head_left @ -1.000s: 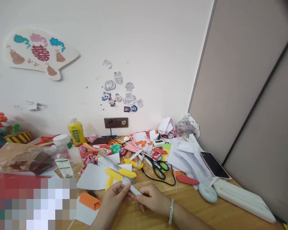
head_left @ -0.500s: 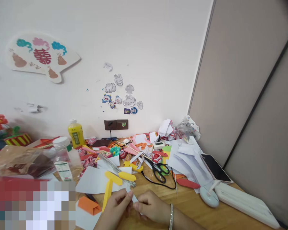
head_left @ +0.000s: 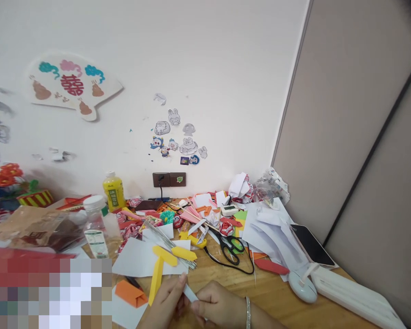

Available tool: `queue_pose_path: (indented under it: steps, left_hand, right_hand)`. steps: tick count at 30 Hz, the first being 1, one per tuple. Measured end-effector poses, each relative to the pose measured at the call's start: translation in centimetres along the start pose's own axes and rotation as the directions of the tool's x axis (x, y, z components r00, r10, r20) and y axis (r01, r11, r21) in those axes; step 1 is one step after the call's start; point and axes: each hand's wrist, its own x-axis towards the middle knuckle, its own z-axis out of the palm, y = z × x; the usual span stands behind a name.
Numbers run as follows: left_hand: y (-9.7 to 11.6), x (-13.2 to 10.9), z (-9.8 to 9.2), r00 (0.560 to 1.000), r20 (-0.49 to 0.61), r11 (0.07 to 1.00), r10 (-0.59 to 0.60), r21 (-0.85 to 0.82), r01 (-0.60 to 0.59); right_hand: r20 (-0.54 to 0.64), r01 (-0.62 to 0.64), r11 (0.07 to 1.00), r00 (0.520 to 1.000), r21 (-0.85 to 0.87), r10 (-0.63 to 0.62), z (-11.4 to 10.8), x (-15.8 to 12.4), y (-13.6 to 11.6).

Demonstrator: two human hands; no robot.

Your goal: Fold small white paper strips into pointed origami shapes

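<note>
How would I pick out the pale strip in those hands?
Toward the near side of the wooden table, find the left hand and the braceleted right hand. Between them slants a narrow pale strip. Unlike the white sheets and yellow pieces nearby, it is held by both hands.

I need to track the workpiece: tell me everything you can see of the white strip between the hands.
The white strip is narrow and plain, and looks like paper; its layers cannot be counted. It shows low in the view, near the middle, slanting down to the right. The left hand holds its upper part and the right hand its lower part. Fingers cover some of it.
</note>
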Motion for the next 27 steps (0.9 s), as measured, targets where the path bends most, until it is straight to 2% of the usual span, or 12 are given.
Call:
queue_pose_path:
  steps: [4, 8, 10, 14, 19, 23, 27]
  left_hand:
    - [0.6, -0.1, 0.0, 0.997, -0.062, 0.993, 0.039, 0.111, -0.032]
    - [1.2, -0.3, 0.1, 0.998, -0.027, 0.971, 0.049, 0.234, -0.041]
    - [1.1, -0.4, 0.3, 1.0, 0.021, 0.974, 0.011, 0.226, -0.015]
    - [0.4, -0.1, 0.5, 0.991, 0.114, 0.99, -0.067, 0.134, 0.051]
    - [0.7, 0.3, 0.2, 0.989, 0.139, 0.969, 0.051, 0.234, -0.082]
    - [0.8, 0.2, 0.0, 0.989, 0.135, 0.968, 0.063, 0.233, -0.093]
    - [0.6, 0.2, -0.2, 0.982, 0.171, 0.963, 0.079, 0.243, -0.12]
  right_hand:
    - [0.001, -0.053, 0.995, 0.999, 0.089, 0.053, 0.1, 0.0, 0.4]
    - [-0.058, -0.017, 1.0, 0.998, 0.002, 0.017, 0.3, 0.1, 0.0]
    - [-0.057, -0.022, 0.999, 0.998, -0.028, 0.021, 0.3, 0.1, -0.4]
    - [-0.038, -0.02, 0.999, 0.999, 0.043, 0.021, 0.3, 0.1, -0.8]
    - [-0.067, 0.009, 0.999, 0.998, 0.053, -0.005, 0.4, 0.3, -0.5]
    - [-0.072, -0.007, 1.0, 0.997, -0.014, 0.006, 0.3, 0.1, -0.7]
    - [-0.042, -0.006, 0.999, 0.999, 0.046, 0.008, 0.2, 0.2, -0.6]
